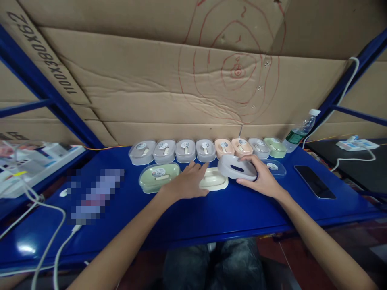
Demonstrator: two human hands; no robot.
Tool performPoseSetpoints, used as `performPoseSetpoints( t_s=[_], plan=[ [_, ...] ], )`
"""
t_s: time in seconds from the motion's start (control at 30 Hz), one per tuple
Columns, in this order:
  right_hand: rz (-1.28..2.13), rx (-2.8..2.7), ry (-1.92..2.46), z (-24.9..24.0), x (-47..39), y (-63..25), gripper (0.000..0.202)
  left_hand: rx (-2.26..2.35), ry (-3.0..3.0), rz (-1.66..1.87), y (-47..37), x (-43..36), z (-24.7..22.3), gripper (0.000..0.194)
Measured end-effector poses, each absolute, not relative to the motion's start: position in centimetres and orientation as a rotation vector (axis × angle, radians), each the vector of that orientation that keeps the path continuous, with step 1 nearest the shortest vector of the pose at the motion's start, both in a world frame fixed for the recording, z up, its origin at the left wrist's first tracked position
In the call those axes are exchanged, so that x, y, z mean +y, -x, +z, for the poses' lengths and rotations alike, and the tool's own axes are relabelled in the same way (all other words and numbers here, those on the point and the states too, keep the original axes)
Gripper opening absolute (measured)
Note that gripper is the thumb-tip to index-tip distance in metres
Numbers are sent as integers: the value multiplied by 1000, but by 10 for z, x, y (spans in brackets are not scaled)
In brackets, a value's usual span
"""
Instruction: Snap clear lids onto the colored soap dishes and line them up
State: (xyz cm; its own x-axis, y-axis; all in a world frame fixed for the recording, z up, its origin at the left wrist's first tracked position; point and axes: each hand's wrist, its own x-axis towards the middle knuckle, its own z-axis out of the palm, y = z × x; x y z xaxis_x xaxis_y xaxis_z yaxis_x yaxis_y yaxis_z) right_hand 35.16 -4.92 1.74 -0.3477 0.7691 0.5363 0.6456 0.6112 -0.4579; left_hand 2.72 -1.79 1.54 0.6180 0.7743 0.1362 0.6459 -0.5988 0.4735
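My right hand [261, 177] grips a pale grey plastic box shell [226, 166] with a dark slot, fingers over its far edge and thumb along the near side. The shell is held tilted, partly over a cream oval tray [215, 179]. At the tray's left end is my left hand [192, 181], fingers and thumb spread; whether it touches the tray I cannot tell. Left of that hand sits a green lidded box [159, 177] with a round label. A clear lid [276, 169] with a round label lies right of the shell, partly behind my right hand.
Several lidded boxes in grey [185, 151], peach [223, 148] and green line the back. A water bottle [300, 131] stands at right, near a black phone [314, 182]. A blurred-out device [98, 195] with a white cable lies left on the blue table [211, 223]. Cardboard [145, 72] rises behind.
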Motion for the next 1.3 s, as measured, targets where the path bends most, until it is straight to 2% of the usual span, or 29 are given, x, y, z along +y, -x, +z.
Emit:
performPoseSetpoints(
  t_s=[0.07, 0.27, 0.5, 0.67, 0.73, 0.93, 1.3],
  plan=[
    [257, -2117, 1046, 19, -46, -341, 65, 1098, -2440, 510, -32, -20, 19, 97],
    [371, -2098, 898, 11, -38, -315, 74, 924, -2140, 896, -40, -21, 21, 81],
    [399, -2031, 893, -6, -43, -313, 79, 652, -1468, 931, -52, -29, 11, 85],
    [389, -2032, 893, -14, -40, -313, 74, 673, -1228, 935, -59, -36, 14, 102],
    [376, -2033, 911, -14, -40, -313, 75, 672, -1154, 912, -60, -36, 13, 96],
    [277, -2108, 908, -14, -45, -311, 81, 644, -914, 953, -63, -34, 12, 63],
    [284, -2251, 891, -15, -49, -308, 87, 714, -921, 929, -63, -29, 0, 50]
  ],
)
